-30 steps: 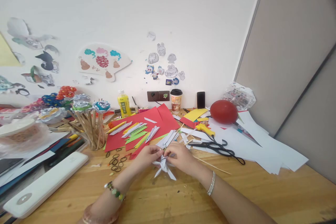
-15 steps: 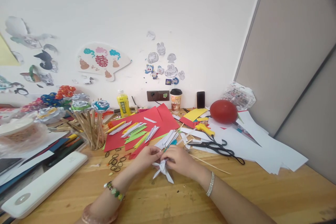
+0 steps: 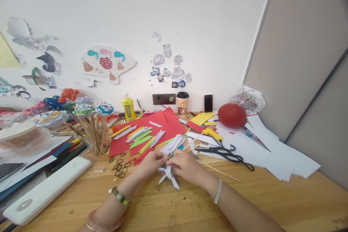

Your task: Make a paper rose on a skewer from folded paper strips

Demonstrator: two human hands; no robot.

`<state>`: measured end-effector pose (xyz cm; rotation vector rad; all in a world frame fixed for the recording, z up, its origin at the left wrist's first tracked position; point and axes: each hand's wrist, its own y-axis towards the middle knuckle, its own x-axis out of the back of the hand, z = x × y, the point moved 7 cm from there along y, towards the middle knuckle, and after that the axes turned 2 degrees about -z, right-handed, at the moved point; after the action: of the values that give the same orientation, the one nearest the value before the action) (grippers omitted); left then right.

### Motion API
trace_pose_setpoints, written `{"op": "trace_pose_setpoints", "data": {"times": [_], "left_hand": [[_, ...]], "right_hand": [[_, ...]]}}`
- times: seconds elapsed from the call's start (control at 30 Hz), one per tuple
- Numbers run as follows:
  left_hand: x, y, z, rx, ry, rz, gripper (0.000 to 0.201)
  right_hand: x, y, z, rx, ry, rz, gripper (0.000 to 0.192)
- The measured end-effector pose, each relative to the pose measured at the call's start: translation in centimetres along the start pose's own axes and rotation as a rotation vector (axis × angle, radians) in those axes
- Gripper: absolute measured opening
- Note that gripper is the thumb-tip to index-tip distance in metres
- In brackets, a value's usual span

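Observation:
A folded white paper piece (image 3: pixel 169 178) with several pointed arms hangs just above the wooden table, between both hands. My left hand (image 3: pixel 152 164) pinches it at its upper left, fingertips closed. On the other side, the fingers of my right hand (image 3: pixel 185 165) are curled over its top edge, close to the left fingertips. The fingers hide the upper part of the paper. Just beyond the hands lie folded white paper strips (image 3: pixel 174 144). A pile of dark rubber bands (image 3: pixel 119 166) is left of my left hand.
Black scissors (image 3: pixel 221 151) and a yellow-handled tool (image 3: pixel 212 133) lie to the right, near white sheets (image 3: pixel 252 152). Red paper (image 3: pixel 174 123) carries folded strips. A cup (image 3: pixel 182 104), a bottle (image 3: pixel 128 108) and a red balloon (image 3: pixel 232 115) stand behind. A long white device (image 3: pixel 49 190) lies left.
Almost nothing differs. Both hands keep their hold on the white paper, which has shifted very slightly.

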<state>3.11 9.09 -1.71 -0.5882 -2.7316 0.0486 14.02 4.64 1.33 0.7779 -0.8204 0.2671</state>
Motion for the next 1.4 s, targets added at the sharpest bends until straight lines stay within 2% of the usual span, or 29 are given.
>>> {"op": "trace_pose_setpoints", "data": {"times": [0.1, 0.23, 0.33, 0.5, 0.63, 0.77, 0.87, 0.97, 1.03, 1.1, 1.17, 1.2, 1.27, 1.4], "left_hand": [[0.0, -0.1, 0.0, 0.016, -0.001, -0.002, 0.045], [-0.3, -0.5, -0.4, 0.03, -0.007, 0.031, 0.044], [-0.5, -0.7, -0.7, 0.034, -0.002, 0.042, 0.044], [-0.3, -0.6, -0.5, 0.037, 0.005, 0.017, 0.043], [0.1, -0.4, -0.3, 0.025, 0.011, 0.025, 0.043], [0.6, -0.2, -0.3, 0.013, 0.01, -0.008, 0.041], [0.7, 0.0, -0.1, 0.002, 0.016, -0.033, 0.04], [0.9, 0.4, -0.1, -0.023, 0.038, -0.084, 0.038], [1.4, 0.3, -0.6, -0.079, 0.08, -0.177, 0.035], [1.8, -0.3, -2.2, -0.231, 0.209, -0.303, 0.027], [1.3, -1.3, -4.2, -0.442, 0.404, -0.364, 0.02], [0.7, -1.8, -4.8, -0.522, 0.493, -0.349, 0.019], [-0.3, -2.3, -5.2, -0.576, 0.607, -0.288, 0.017], [-0.9, -2.3, -4.6, -0.507, 0.652, -0.235, 0.013]], "right_hand": [[0.2, 0.0, 0.5, 0.03, -0.072, -0.003, 0.019], [0.8, 0.1, 0.5, -0.04, -0.009, 0.031, 0.025], [0.7, 0.2, 0.7, -0.043, -0.087, 0.065, 0.021], [-0.3, 0.0, 0.8, 0.13, -0.336, 0.013, 0.014], [-0.6, -0.6, 0.9, 0.293, -0.317, -0.03, 0.018], [0.6, -0.5, 1.2, 0.311, -0.237, -0.019, 0.019], [1.6, -0.1, 1.2, 0.249, -0.151, -0.033, 0.015], [1.7, 0.2, 0.6, 0.167, -0.097, -0.034, 0.012], [1.5, 0.3, 0.0, 0.092, -0.078, -0.051, 0.009], [1.4, 0.4, -0.6, 0.002, -0.067, -0.078, 0.008], [1.2, 0.4, -1.1, -0.1, -0.06, -0.096, 0.007], [1.1, 0.4, -1.4, -0.157, -0.053, -0.102, 0.007], [1.2, 0.3, -2.0, -0.271, -0.025, -0.122, 0.006], [1.1, 0.1, -3.0, -0.448, 0.118, -0.147, 0.006]]}}
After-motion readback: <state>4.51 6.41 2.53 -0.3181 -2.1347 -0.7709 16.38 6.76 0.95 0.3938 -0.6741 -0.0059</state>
